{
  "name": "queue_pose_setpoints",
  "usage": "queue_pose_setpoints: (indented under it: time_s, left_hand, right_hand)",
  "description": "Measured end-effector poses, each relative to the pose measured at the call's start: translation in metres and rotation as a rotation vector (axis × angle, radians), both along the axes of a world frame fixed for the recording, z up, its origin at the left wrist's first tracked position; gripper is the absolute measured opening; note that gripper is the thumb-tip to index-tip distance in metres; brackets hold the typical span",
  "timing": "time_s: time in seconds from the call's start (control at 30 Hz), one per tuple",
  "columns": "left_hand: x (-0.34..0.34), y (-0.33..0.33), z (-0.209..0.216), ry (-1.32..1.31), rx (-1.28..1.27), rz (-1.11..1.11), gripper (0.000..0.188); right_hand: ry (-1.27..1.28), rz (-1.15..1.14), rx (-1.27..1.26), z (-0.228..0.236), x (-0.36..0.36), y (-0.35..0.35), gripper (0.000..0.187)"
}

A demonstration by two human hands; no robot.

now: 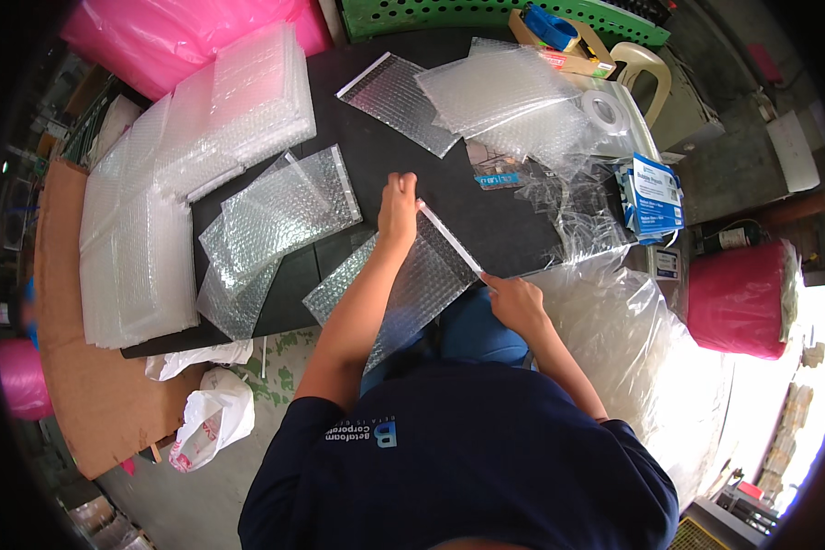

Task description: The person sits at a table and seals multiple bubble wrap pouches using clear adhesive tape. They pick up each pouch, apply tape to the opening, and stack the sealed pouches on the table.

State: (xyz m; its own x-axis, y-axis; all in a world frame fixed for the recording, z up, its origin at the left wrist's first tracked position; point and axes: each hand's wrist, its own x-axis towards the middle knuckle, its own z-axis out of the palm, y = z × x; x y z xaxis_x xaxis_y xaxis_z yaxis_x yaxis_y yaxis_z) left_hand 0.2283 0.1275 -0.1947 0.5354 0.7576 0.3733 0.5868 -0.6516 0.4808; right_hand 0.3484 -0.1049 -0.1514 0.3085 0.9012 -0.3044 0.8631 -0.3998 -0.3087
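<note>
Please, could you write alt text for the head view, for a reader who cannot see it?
A person's right hand pinches the near end of a white strip on a clear bubble-wrap sheet, the left hand at the strip's far end, at a black table. Loose bubble-wrap pieces lie around, with thick stacks at the left.

White glare from lower right, clear plastic (669,394) washed out, black bowed rim, dim left edge perhaps blurred

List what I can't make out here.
In the head view:
Bubble-wrap bag at the right hand: part hidden by the left forearm.
Left hand: exact grip hidden by the hand itself.
Pink bundle, upper left: cut off by the picture's upper edge.
</note>
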Motion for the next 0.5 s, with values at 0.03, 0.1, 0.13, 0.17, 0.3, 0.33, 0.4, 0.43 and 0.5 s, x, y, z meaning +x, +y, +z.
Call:
queue_pose_setpoints:
  time_s: [0.03,0.1,0.13,0.17,0.3,0.33,0.4,0.43,0.5]
  left_hand:
    - [0.0,-0.004,-0.008,0.077,-0.049,-0.019,0.04]
    - [0.001,-0.018,-0.034,0.225,-0.15,-0.055,0.06]
    - [0.004,-0.039,-0.031,0.122,-0.114,-0.073,0.076]
    - [0.002,-0.061,-0.025,0.019,-0.076,-0.086,0.092]
    - [-0.005,-0.088,-0.026,0.154,0.005,0.032,0.109]
    - [-0.004,-0.083,-0.021,0.167,0.008,0.072,0.11]
    - [-0.001,-0.076,-0.005,0.003,0.107,0.115,0.078]
    - [0.0,-0.071,-0.008,-0.06,0.019,0.026,0.062]
    - [0.005,-0.058,-0.023,-0.189,-0.155,-0.15,0.032]
  right_hand:
    - [-0.002,0.006,-0.019,0.001,-0.002,0.002,0.038]
    - [-0.013,0.02,-0.057,0.005,-0.003,0.007,0.038]
    - [-0.008,0.001,-0.06,0.002,-0.001,0.005,0.038]
    - [-0.002,-0.011,-0.058,-0.001,0.0,0.004,0.039]
    - [0.082,0.001,-0.02,0.024,0.004,0.003,0.036]
    - [0.107,-0.012,0.011,0.029,0.013,0.008,0.034]
    - [0.161,-0.038,0.065,0.038,0.038,0.024,0.031]
    - [0.102,-0.03,0.101,0.044,0.05,0.035,0.027]
    - [0.023,-0.073,0.187,0.04,0.068,0.06,0.027]
